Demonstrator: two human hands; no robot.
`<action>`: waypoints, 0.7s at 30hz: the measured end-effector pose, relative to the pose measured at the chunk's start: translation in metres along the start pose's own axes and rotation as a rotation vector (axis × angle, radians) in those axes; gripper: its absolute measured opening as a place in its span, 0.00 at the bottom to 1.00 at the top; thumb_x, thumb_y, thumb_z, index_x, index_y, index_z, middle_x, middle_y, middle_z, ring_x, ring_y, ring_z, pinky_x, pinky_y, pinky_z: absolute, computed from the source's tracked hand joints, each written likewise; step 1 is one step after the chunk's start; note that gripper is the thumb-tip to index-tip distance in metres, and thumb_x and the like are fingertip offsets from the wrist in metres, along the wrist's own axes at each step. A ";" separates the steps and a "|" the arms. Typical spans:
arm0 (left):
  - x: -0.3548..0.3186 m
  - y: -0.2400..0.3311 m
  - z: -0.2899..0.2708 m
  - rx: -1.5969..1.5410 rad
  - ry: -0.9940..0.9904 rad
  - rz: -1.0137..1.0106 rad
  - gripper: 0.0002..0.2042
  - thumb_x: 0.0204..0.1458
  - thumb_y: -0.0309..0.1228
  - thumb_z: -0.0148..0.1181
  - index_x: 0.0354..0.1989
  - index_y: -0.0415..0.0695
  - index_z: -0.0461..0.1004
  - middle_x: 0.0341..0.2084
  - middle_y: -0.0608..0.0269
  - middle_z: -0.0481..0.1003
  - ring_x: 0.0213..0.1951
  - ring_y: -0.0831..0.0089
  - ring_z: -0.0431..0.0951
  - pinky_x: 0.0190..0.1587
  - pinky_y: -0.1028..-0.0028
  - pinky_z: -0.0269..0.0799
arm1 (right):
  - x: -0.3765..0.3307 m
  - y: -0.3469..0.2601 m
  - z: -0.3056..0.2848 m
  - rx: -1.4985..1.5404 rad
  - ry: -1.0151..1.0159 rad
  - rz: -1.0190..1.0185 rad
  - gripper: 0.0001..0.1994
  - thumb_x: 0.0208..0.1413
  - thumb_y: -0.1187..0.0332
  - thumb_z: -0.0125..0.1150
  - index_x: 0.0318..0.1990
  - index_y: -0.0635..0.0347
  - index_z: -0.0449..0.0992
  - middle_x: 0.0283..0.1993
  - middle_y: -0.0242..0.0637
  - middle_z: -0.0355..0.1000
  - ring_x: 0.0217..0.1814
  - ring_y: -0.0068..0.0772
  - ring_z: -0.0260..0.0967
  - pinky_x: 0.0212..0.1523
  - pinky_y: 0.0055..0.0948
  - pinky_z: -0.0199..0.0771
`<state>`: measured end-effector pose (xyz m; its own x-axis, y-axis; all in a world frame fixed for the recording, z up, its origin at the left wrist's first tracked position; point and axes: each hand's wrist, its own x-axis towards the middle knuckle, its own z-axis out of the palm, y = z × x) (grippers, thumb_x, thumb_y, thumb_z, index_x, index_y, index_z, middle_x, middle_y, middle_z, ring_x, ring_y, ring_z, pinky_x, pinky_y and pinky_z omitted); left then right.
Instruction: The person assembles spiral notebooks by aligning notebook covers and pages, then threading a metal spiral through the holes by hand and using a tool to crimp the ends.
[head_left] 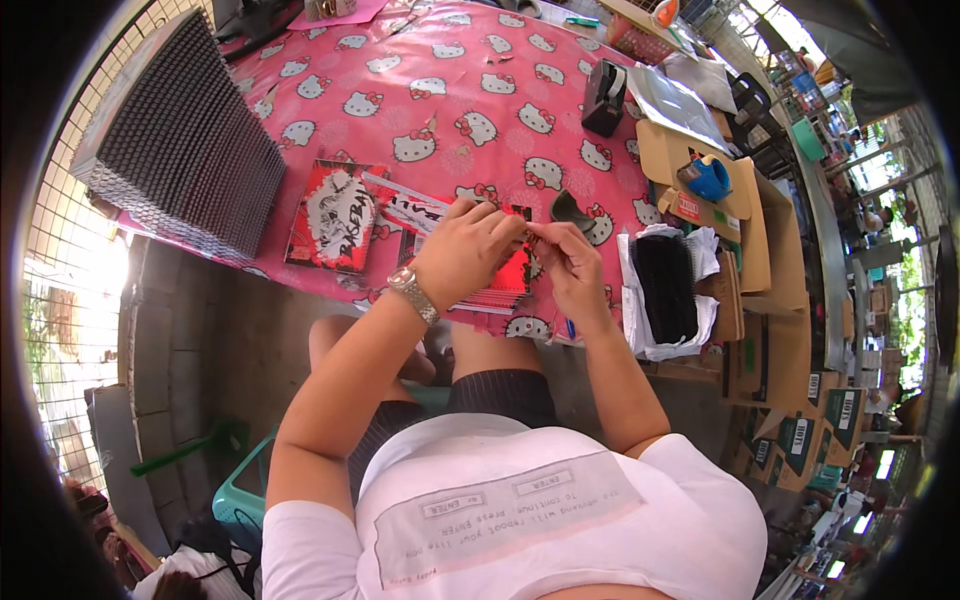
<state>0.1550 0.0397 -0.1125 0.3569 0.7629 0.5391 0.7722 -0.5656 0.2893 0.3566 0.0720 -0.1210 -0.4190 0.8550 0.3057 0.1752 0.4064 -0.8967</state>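
A small stack of red and black notebooks (516,278) lies at the table's near edge. Over its top cover lies my left hand (468,250), fingers bent together toward the upper right corner. My right hand (570,268) pinches at that same corner, thumb against forefinger. Whatever is between the fingertips is too small to make out. A red printed cover (408,210) sticks out from beneath my left hand. To the left lies another red, white and black notebook (335,218). Just beyond my right hand sits a dark curved piece (570,213).
Tall piles of spiral-bound notebooks (185,140) stand at left on the pink patterned tablecloth (420,100). At right, black binding coils (665,290) lie in white paper. Farther off are a black tape dispenser (605,98), a blue tape roll (707,177) and cardboard boxes (775,340).
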 end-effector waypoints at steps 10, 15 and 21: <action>-0.001 -0.001 0.001 -0.148 0.054 -0.080 0.20 0.50 0.27 0.66 0.51 0.45 0.69 0.33 0.61 0.78 0.40 0.62 0.78 0.49 0.63 0.68 | 0.010 -0.003 0.001 -0.169 0.024 -0.196 0.13 0.53 0.83 0.62 0.45 0.59 0.82 0.43 0.37 0.77 0.42 0.31 0.74 0.42 0.30 0.76; 0.004 0.001 0.002 -0.178 0.058 -0.073 0.21 0.49 0.27 0.66 0.52 0.45 0.68 0.32 0.61 0.78 0.39 0.61 0.79 0.49 0.64 0.68 | 0.000 0.005 0.005 -0.131 0.121 -0.189 0.14 0.51 0.85 0.62 0.42 0.58 0.82 0.42 0.36 0.78 0.42 0.35 0.74 0.41 0.31 0.77; 0.005 0.000 0.002 -0.201 0.015 -0.107 0.23 0.48 0.27 0.67 0.53 0.45 0.69 0.32 0.61 0.79 0.40 0.62 0.79 0.49 0.64 0.68 | 0.004 -0.002 -0.004 -0.414 0.055 -0.534 0.15 0.51 0.85 0.62 0.44 0.57 0.82 0.38 0.36 0.78 0.41 0.31 0.73 0.38 0.26 0.75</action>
<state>0.1576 0.0439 -0.1112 0.2700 0.8180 0.5080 0.6847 -0.5340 0.4960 0.3584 0.0759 -0.1166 -0.4986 0.5134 0.6985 0.2882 0.8581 -0.4250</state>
